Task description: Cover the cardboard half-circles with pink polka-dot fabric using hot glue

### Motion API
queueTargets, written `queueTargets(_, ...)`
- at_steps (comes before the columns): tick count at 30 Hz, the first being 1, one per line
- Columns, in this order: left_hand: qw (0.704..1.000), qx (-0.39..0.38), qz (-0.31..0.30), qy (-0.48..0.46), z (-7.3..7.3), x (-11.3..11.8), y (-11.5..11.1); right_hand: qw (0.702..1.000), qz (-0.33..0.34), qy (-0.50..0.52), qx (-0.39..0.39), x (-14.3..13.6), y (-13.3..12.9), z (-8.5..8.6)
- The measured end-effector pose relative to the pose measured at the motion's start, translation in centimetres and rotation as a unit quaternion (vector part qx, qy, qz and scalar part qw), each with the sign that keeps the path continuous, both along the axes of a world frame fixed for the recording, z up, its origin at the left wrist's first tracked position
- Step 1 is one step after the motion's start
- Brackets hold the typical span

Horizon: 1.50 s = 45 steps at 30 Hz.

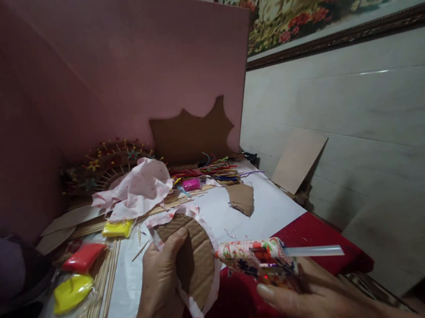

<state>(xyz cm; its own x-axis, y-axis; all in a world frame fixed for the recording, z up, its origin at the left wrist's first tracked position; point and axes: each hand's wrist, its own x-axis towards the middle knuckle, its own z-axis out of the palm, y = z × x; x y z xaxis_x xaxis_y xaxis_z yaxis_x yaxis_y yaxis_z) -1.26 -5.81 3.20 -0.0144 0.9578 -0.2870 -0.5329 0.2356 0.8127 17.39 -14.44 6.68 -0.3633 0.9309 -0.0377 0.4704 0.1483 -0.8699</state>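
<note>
Right hand [315, 296] is grasping a patterned glue gun [253, 255], most of its fingers hiding behind the handle, as the left hand [161, 270] is pinching a rounded cardboard piece [197, 262], thumb pressing on its face, above a red tablecloth [309, 227]. The nozzle [217, 255] is pointing at the cloth border [210, 235], contact being unclear; the person is apparently gluing that edge, the next move calling for a steady grip. Both hands are angling inward from below.

Ridged, matt brown cardboard in the rounded piece [197, 262] at the left hand [161, 276], soft pink-and-white cloth edging [196, 313]; smooth translucent plastic stick [317, 251] by the right hand [308, 295]; beyond the left, matt slender wooden sticks [104, 280]!
</note>
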Motion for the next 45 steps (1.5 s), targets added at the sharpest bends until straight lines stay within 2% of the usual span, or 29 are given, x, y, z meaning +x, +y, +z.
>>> queueTargets(5,1.000,-0.002,-0.003,0.006,0.1,0.1,0.0,0.998,-0.051,-0.014,-0.015,-0.2,-0.1,0.2)
queueTargets(11,1.000,-0.017,0.003,0.006,-0.1,-0.1,0.2,0.999,0.021,-0.034,-0.004,-0.4,-0.3,1.3)
queueTargets(17,1.000,-0.007,-0.005,0.016,-0.4,-0.2,0.2,1.000,-0.020,0.001,-0.015,-0.3,-0.1,0.3)
queueTargets(22,1.000,-0.019,-0.002,0.011,-0.1,-0.2,0.3,0.999,0.029,0.002,-0.036,-0.7,-0.4,1.6)
queueTargets(24,1.000,-0.023,0.000,0.012,-0.1,-0.2,0.4,0.999,0.024,0.014,-0.035,-0.8,-0.6,1.9)
queueTargets(28,1.000,-0.013,-0.007,0.019,-0.1,-0.3,0.4,0.998,-0.036,0.048,-0.024,-0.6,-0.3,1.3)
queueTargets(33,0.999,-0.016,0.006,0.031,0.0,-0.1,0.3,0.999,-0.023,0.039,-0.023,-0.6,0.1,0.4)
queueTargets(39,1.000,-0.011,0.006,0.018,0.3,0.1,0.1,1.000,-0.021,0.007,0.015,-0.2,0.2,-1.4)
queueTargets(41,1.000,-0.010,0.006,0.016,0.4,0.1,0.0,1.000,-0.010,-0.009,0.024,-0.1,0.2,-1.3)
queueTargets(45,1.000,-0.010,-0.005,0.013,0.3,0.1,0.2,0.999,0.012,-0.037,0.016,-0.4,0.0,0.1)
